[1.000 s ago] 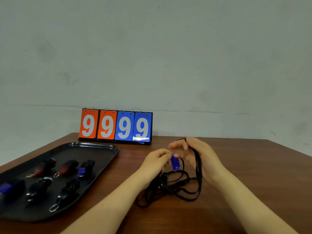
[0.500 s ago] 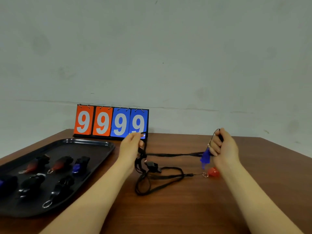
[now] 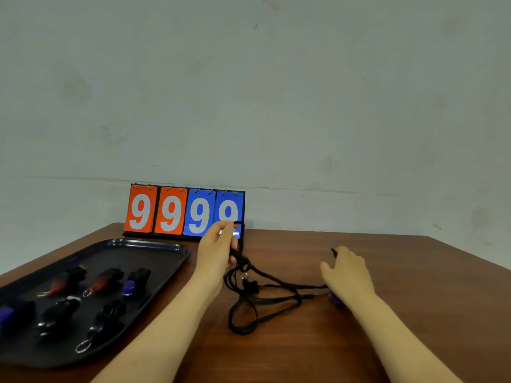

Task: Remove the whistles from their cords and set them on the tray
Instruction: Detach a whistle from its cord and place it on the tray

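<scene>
— Head view, nearest first: what sits along the bottom of the frame?

— Two bare forearms rise from the lower edge over a brown wooden counter (image 3: 387, 272). At lower left lies a black tray (image 3: 154, 250) holding several whistles (image 3: 103, 280), black, red-and-black and blue ones, some with metal rings (the near ones are blurred).

— And between the arms?

— A tangle of black cords (image 3: 250, 313) lies on the counter at lower centre, looping toward the viewer, with a small black piece in the knot that I cannot identify for certain. One strand runs right toward the right hand (image 3: 347, 275).

— How does that hand lie?

— Palm down, right of centre, its fingers loosely curled; a dark cord end shows at its far fingertips, so it seems to hold the cord, though the grip itself is hidden. A blue whistle (image 3: 336, 299) peeks out from under the wrist, touching or just over the counter.

— The left hand (image 3: 218, 246)?

— Raised at centre, its fingers pinching the cords, which hang down from it into the tangle.

— Farthest back?

— A flip scoreboard (image 3: 171, 211) stands at the counter's far edge, two orange and two blue cards all showing 9, the rightmost partly hidden by the left hand. Behind it is a pale wall (image 3: 276, 92).
</scene>
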`<state>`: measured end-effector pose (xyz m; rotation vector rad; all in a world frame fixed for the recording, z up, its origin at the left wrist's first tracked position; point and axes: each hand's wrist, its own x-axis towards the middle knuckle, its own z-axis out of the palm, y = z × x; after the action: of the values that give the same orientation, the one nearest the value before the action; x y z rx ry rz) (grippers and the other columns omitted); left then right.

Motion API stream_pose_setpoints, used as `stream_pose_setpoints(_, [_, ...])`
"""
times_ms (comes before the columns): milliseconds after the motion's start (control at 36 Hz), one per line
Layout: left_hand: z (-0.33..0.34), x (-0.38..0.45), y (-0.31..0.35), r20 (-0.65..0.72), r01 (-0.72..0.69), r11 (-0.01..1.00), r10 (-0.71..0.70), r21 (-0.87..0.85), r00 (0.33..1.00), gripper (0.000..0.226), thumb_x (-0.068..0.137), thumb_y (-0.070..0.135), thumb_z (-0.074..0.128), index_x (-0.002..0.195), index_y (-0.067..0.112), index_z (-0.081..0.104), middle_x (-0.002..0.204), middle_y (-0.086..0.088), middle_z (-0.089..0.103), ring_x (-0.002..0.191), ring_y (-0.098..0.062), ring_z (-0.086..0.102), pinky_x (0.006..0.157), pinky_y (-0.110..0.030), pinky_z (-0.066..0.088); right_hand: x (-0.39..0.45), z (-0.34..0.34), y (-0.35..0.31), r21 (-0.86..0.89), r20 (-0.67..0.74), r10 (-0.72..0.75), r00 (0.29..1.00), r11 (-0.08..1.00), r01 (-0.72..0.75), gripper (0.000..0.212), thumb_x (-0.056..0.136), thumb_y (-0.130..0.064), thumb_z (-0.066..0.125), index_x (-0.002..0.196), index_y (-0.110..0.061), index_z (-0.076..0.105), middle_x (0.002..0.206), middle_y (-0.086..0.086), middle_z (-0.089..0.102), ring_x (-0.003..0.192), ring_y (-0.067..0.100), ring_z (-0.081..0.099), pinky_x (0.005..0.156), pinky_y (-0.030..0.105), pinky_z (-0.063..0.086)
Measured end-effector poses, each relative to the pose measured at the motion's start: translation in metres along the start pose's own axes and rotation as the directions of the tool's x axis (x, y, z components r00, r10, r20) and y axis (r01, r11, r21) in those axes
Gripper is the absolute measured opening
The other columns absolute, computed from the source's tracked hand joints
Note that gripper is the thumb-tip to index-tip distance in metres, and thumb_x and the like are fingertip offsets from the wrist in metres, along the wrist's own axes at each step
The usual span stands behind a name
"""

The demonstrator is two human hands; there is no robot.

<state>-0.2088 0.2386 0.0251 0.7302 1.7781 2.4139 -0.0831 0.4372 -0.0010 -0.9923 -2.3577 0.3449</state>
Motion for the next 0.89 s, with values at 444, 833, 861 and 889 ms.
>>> stream_pose_setpoints(444, [0.014,-0.011,0.003,0.127,0.025,0.999,-0.021,-0.027,0.992,0.017,0.101,0.024,0.045,0.093,0.016,0.058,0.068,0.001,0.048,0.044,-0.006,0.044,0.043,-0.017,0.036,-0.056,0.002,-0.072,0.693,0.07,-0.436,0.897,0.668,0.271,0.019,0.087,-0.037,0.065,0.077,-0.021,0.067,0.065,-0.009,0.063,0.061,0.001,0.056,0.059,0.015,0.045])
stream_pose_setpoints(833, [0.008,-0.001,0.003,-0.002,0.151,0.943,-0.159,-0.297,0.987,0.016,0.1,0.015,0.045,0.094,0.012,0.06,0.061,0.001,0.044,0.063,-0.012,0.048,0.062,-0.024,0.042,-0.041,0.0,-0.065,0.817,0.102,-0.267,0.958,0.572,0.072,0.021,0.092,-0.008,0.06,0.082,-0.025,0.07,0.065,-0.005,0.072,0.063,0.004,0.066,0.053,0.015,0.047])
stream_pose_setpoints(861, [0.006,-0.002,0.004,0.007,0.177,0.905,-0.189,-0.386,0.982,0.015,0.099,0.014,0.045,0.095,0.011,0.059,0.058,0.001,0.042,0.061,-0.013,0.048,0.063,-0.025,0.043,-0.041,-0.001,-0.064,0.826,0.104,-0.258,0.96,0.56,0.061,0.021,0.092,-0.008,0.061,0.081,-0.024,0.07,0.065,-0.005,0.072,0.063,0.004,0.066,0.053,0.016,0.047])
stream_pose_setpoints(889, [0.005,-0.002,0.006,0.018,0.199,0.869,-0.215,-0.453,0.977,0.014,0.099,0.014,0.046,0.094,0.011,0.058,0.055,0.002,0.039,0.057,-0.012,0.047,0.063,-0.025,0.042,-0.041,-0.001,-0.064,0.832,0.107,-0.254,0.961,0.552,0.053,0.02,0.091,-0.009,0.061,0.081,-0.023,0.07,0.065,-0.004,0.072,0.063,0.004,0.066,0.052,0.016,0.047])
